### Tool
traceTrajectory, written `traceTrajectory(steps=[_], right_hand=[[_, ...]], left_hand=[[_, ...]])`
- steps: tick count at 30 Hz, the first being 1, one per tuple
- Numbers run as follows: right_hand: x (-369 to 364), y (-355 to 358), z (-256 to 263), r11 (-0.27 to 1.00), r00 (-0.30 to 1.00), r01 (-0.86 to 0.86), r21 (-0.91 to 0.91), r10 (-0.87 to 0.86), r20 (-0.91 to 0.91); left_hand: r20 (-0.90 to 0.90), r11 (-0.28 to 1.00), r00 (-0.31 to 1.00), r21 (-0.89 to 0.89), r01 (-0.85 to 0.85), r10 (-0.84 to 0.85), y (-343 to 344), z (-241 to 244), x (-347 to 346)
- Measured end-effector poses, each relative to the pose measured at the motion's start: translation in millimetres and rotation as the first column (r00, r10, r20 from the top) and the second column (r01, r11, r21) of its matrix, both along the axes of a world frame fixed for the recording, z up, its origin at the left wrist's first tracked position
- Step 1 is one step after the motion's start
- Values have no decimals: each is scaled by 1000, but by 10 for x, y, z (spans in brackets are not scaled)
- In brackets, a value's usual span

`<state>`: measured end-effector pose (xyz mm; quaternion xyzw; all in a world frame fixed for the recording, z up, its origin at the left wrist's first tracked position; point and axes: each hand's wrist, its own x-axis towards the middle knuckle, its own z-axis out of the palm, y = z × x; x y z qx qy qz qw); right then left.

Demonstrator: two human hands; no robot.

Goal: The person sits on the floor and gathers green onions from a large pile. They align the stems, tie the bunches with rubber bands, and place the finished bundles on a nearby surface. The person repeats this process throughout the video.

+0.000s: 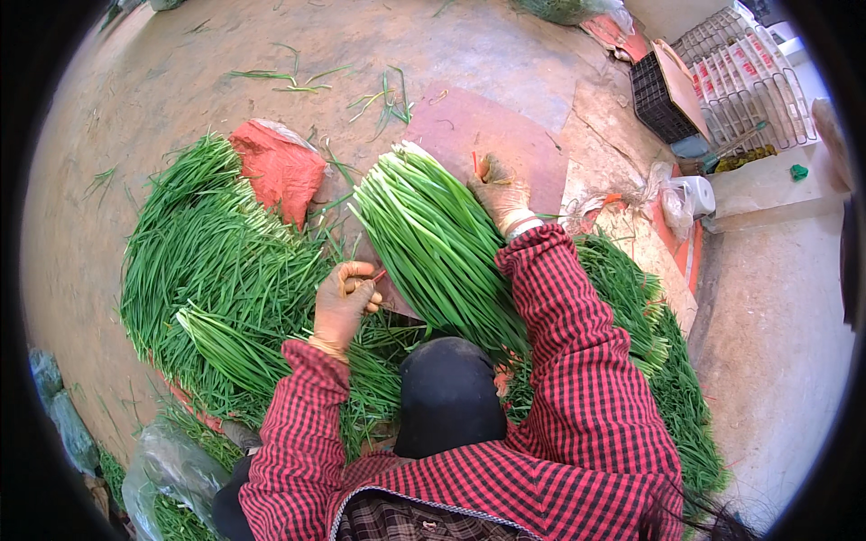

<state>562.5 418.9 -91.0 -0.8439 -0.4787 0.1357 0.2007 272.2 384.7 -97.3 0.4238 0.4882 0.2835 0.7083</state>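
Observation:
A thick bundle of garlic chives (433, 237) lies in front of me on a reddish-brown board (528, 162), its pale cut ends pointing away. My left hand (342, 301), in a soiled glove, pinches one end of a red tie (380, 276) at the bundle's left side. On the right side, my gloved right hand (502, 193) has a red tie end (475, 162) sticking up at its fingers. Whether both ends belong to one tie under the bundle is hidden. A smaller sheaf of chives (226, 345) rests on the big heap (223, 264) to my left.
Stacked chive bundles (636, 304) lie beside my right arm. A red sack (281, 169) lies behind the left heap. A black crate (666, 98), wire racks (751, 88) and a white roll (697, 195) stand at right. A clear plastic bag (172, 466) is at lower left.

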Motion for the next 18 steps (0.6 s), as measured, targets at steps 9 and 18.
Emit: traceTrajectory(steps=[9, 18], right_hand=[[117, 51, -137, 976, 514, 210, 58, -60, -856], [-65, 158, 436, 975, 852, -224, -4, 194, -487]], left_hand=[[346, 936, 928, -260, 238, -140, 217, 105, 45], [192, 963, 944, 82, 258, -270, 142, 350, 306]])
